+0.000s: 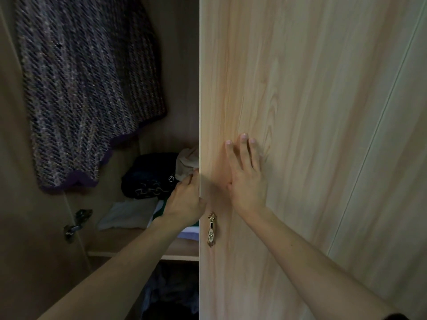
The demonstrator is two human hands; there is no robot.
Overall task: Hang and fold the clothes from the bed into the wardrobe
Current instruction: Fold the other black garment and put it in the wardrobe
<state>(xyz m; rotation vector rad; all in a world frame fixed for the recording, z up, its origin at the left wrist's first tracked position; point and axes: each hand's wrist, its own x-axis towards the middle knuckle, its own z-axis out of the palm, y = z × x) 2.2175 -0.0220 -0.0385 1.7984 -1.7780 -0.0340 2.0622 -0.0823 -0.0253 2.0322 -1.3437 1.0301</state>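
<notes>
The light wooden wardrobe door [288, 88] fills the right half of the view. My right hand [246, 174] lies flat against its front, fingers straight and spread. My left hand [187, 199] curls round the door's left edge just above the ornate handle [211, 229]. Inside the wardrobe hangs a purple-grey knitted garment [85, 93]. On the shelf [129, 241] below lie a folded dark garment [150, 176], a beige cloth [188, 162], a white cloth [129, 213] and a green-and-white folded stack, partly hidden by my left arm.
A metal hinge [77, 221] sits on the wardrobe's left wall. Dark clothes [171, 294] lie in the compartment under the shelf. A second door panel [392, 181] adjoins on the right.
</notes>
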